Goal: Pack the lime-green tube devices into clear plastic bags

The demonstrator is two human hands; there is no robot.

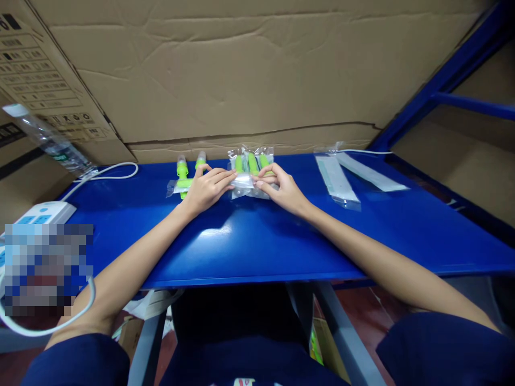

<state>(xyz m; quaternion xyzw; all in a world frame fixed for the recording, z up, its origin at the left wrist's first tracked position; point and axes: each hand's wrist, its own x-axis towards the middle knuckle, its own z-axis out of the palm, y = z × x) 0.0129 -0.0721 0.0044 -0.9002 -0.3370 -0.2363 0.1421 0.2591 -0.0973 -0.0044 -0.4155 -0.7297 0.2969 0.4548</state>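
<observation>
A clear plastic bag with three green pieces [251, 170] lies near the far edge of the blue table [249, 236]. My left hand [207, 188] and my right hand [281, 187] meet at its near end, fingers pinched together on the bag's plastic. Just left of my left hand lie two loose green pieces [184, 176] with clear tips, partly on another bit of clear wrap.
Two long flat clear bags [341, 179] lie to the right. A white power strip [38, 214] with its cable [108, 172] sits at the left, next to a plastic bottle [48, 139]. Cardboard boxes [241, 69] wall the back; a blue rack frame [442, 80] stands right.
</observation>
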